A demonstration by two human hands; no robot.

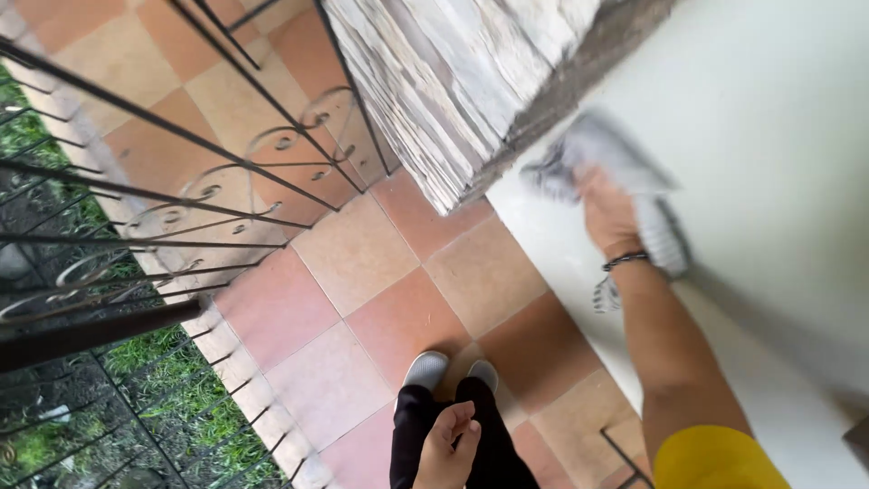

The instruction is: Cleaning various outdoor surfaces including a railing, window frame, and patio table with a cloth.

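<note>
1. Two hands are in view: the right hand (pixel 608 213) grips a grey cloth (pixel 625 172) pressed flat on the white wall (pixel 769 163), just beside the stone pillar (pixel 444 81).
2. It seems a wiping step; a further stroke would need steady pressure.
3. Loosely curled, the left hand (pixel 448 445) holds nothing, below the pillar.
4. Left of the pillar are a tiled floor (pixel 362 272) and a black railing (pixel 136 208).

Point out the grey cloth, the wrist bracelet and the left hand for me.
grey cloth (pixel 608 149): head view, on the blurred upper fold against the white wall.
bracelet (pixel 625 261): head view, on the dark band across the right wrist.
left hand (pixel 447 445): head view, middle of the hand.
</note>
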